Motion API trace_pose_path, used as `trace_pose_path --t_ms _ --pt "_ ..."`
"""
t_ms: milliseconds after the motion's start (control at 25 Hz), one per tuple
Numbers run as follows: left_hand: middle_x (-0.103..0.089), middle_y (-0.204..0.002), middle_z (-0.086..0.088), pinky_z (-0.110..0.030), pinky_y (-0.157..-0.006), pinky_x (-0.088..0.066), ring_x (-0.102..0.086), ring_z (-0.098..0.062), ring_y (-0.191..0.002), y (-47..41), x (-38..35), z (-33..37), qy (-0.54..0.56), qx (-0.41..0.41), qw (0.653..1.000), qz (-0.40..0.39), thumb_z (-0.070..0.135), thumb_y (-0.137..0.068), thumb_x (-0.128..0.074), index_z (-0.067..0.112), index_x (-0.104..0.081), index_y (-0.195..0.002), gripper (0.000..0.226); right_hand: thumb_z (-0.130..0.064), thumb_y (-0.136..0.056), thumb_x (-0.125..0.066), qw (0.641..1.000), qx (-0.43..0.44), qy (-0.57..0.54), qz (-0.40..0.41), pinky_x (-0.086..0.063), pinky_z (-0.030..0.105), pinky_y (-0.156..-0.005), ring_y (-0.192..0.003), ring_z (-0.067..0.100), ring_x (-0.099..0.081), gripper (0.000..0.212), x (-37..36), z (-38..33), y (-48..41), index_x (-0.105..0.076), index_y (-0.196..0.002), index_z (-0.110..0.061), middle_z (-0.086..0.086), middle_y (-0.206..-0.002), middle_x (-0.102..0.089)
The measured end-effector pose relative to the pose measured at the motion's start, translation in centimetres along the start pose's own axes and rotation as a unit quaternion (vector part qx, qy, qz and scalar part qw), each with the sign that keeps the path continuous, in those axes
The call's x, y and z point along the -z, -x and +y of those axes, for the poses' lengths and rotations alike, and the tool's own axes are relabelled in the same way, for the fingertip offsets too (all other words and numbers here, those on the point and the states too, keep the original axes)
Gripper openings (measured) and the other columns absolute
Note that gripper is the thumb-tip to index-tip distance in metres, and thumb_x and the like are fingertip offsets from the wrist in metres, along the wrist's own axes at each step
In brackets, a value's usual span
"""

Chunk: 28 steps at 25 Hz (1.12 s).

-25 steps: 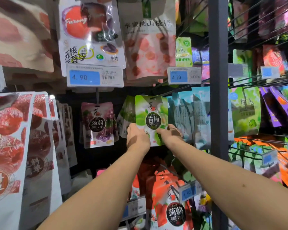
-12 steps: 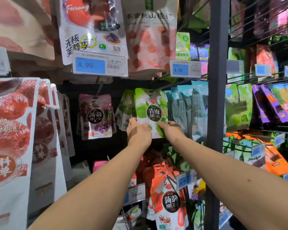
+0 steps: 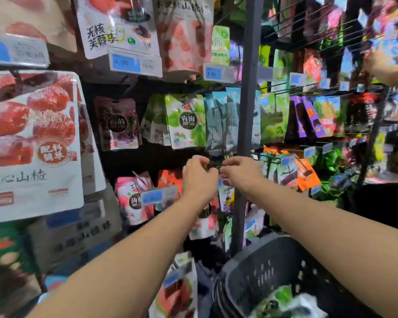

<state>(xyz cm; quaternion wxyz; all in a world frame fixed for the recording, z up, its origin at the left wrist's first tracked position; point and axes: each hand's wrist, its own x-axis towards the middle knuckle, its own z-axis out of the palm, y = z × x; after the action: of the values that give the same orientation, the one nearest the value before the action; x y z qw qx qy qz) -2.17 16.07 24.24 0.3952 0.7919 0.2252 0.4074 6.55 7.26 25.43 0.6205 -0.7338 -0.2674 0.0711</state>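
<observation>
A green plum-jelly pouch (image 3: 186, 121) hangs on a peg in the middle row of the snack rack, free of both hands. My left hand (image 3: 199, 177) and my right hand (image 3: 240, 174) are below it, close together, fingers curled toward each other. A small dark blurred shape lies between the fingertips; whether they pinch it is unclear. A black plastic basket (image 3: 262, 271) sits low at the right with a green pouch (image 3: 283, 299) inside it.
A grey upright post (image 3: 247, 111) splits the rack just right of my hands. Purple jelly pouches (image 3: 117, 125) hang at the left and red ones (image 3: 133, 198) below. Big hawthorn bags (image 3: 30, 143) fill the left side. Another person's hand (image 3: 386, 65) reaches in at the top right.
Both hands have let go of the green pouch and dropped below it, drawing together. The view has tilted down, and the black basket has come into sight.
</observation>
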Motion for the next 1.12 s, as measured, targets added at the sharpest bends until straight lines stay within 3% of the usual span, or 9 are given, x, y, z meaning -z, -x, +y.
trace_pose_path --t_ms 80,280,480,640,720,880,960,1040,1120 --pt "-0.07 -0.1 -0.002 -0.034 -0.088 -0.052 -0.064 -0.023 -0.099 5.6 -1.0 0.2 0.009 0.012 0.997 -0.079 0.016 -0.091 -0.066 0.021 -0.064 -0.091 0.006 -0.009 -0.073 -0.074 0.999 -0.012 0.047 -0.003 -0.058 0.038 -0.068 -0.077 0.026 -0.066 0.023 2.8 2.2 5.3 -0.068 -0.096 -0.011 0.016 -0.093 -0.071" --pt "-0.066 -0.077 -0.001 -0.031 -0.068 -0.047 -0.061 -0.021 -0.075 16.6 -4.0 -1.2 -0.01 0.019 0.97 -0.242 0.013 -0.094 -0.06 0.016 -0.065 -0.075 0.019 0.0 -0.09 -0.068 0.988 -0.089 0.125 0.017 -0.057 0.025 -0.058 -0.08 0.028 -0.069 0.016 9.6 7.0 17.5 -0.067 -0.106 0.001 0.023 -0.095 -0.072" --pt "-0.062 -0.068 -0.002 -0.036 -0.061 -0.048 -0.056 -0.023 -0.064 19.6 -8.8 -3.6 -0.048 0.041 0.938 -0.342 0.013 -0.096 -0.054 0.018 -0.054 -0.067 0.03 0.002 -0.091 -0.066 0.974 -0.172 0.144 0.035 -0.054 0.033 -0.061 -0.071 0.024 -0.068 0.01 13.1 12.6 21.0 -0.065 -0.101 -0.001 0.017 -0.085 -0.067" --pt "-0.077 -0.09 -0.011 -0.04 -0.076 -0.06 -0.072 -0.03 -0.089 19.7 -14.2 -5.3 -0.092 0.054 0.91 -0.4 0.017 -0.091 -0.06 0.019 -0.066 -0.069 0.023 0.006 -0.088 -0.065 0.96 -0.225 0.16 0.054 -0.054 0.037 -0.064 -0.069 0.028 -0.067 0.011 14.6 17.6 20.0 -0.063 -0.09 -0.004 0.019 -0.077 -0.064" --pt "-0.076 -0.11 -0.015 -0.041 -0.096 -0.056 -0.069 -0.033 -0.11 19.0 -17.1 -6.3 -0.131 0.041 0.888 -0.439 0.021 -0.093 -0.064 0.012 -0.075 -0.085 0.016 0.003 -0.082 -0.068 0.948 -0.26 0.171 0.067 -0.059 0.043 -0.067 -0.072 0.037 -0.072 0.011 15.0 20.8 19.0 -0.065 -0.08 -0.008 0.025 -0.077 -0.07" --pt "-0.072 -0.118 -0.019 -0.039 -0.105 -0.05 -0.063 -0.035 -0.119 16.9 -22.9 -8.8 -0.206 0.029 0.844 -0.495 0.026 -0.096 -0.063 0.0 -0.072 -0.111 0.031 -0.008 -0.072 -0.068 0.926 -0.325 0.17 0.093 -0.061 0.057 -0.08 -0.086 0.042 -0.075 0.006 16.0 28.4 16.4 -0.064 -0.067 -0.01 0.022 -0.079 -0.073" --pt "-0.07 -0.119 -0.024 -0.038 -0.096 -0.05 -0.064 -0.038 -0.115 16.3 -25.9 -10.3 -0.262 0.008 0.807 -0.529 0.029 -0.094 -0.067 -0.001 -0.069 -0.102 0.031 -0.011 -0.075 -0.07 0.915 -0.355 0.168 0.094 -0.061 0.052 -0.085 -0.094 0.039 -0.074 0.009 16.3 32.2 15.1 -0.062 -0.07 -0.01 0.022 -0.092 -0.075" --pt "-0.068 -0.12 -0.027 -0.037 -0.08 -0.048 -0.066 -0.04 -0.11 16.0 -28.0 -11.2 -0.312 -0.023 0.764 -0.565 0.028 -0.093 -0.069 -0.005 -0.067 -0.108 0.036 -0.016 -0.07 -0.071 0.91 -0.367 0.15 0.122 -0.062 0.052 -0.083 -0.092 0.04 -0.074 0.011 16.2 34.6 14.3 -0.062 -0.073 -0.01 0.021 -0.091 -0.075" --pt "-0.066 -0.125 -0.022 -0.035 -0.078 -0.045 -0.065 -0.039 -0.114 16.1 -29.5 -11.8 -0.342 -0.044 0.733 -0.586 0.029 -0.094 -0.071 -0.003 -0.062 -0.119 0.042 -0.018 -0.071 -0.074 0.901 -0.381 0.148 0.146 -0.061 0.046 -0.08 -0.087 0.036 -0.074 0.014 15.8 35.9 13.5 -0.062 -0.077 -0.015 0.016 -0.088 -0.074"
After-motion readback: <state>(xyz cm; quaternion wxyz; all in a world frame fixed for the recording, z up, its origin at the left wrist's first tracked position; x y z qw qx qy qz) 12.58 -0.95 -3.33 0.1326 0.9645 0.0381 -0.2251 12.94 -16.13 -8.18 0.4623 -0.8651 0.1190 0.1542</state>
